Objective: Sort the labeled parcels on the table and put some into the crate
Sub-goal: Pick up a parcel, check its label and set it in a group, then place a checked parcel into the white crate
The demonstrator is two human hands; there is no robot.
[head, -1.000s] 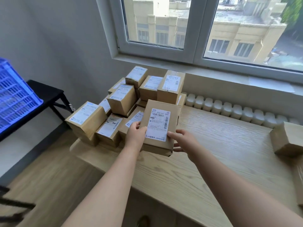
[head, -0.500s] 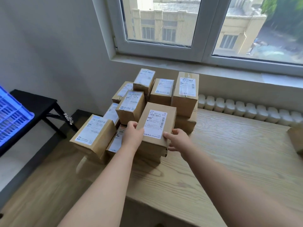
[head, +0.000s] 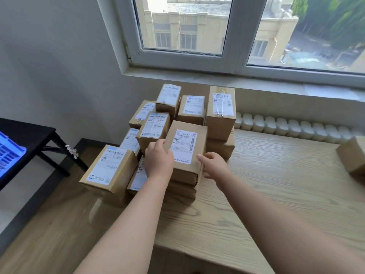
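Box (head: 185,147): brown, white label on top — it sat on flat boxes (head: 182,187) at the front of the pile (head: 190,109).
Left hand (head: 158,161): gripped the box's side at 9 o'clock, fingers curled over the edge.
Right hand (head: 214,165): held the side at 3 o'clock, thumb on top.
Pile: more boxes stood from 9 to 12 o'clock of it.
Crate (head: 9,155): blue, far off at 9 o'clock — on a black table (head: 29,133).
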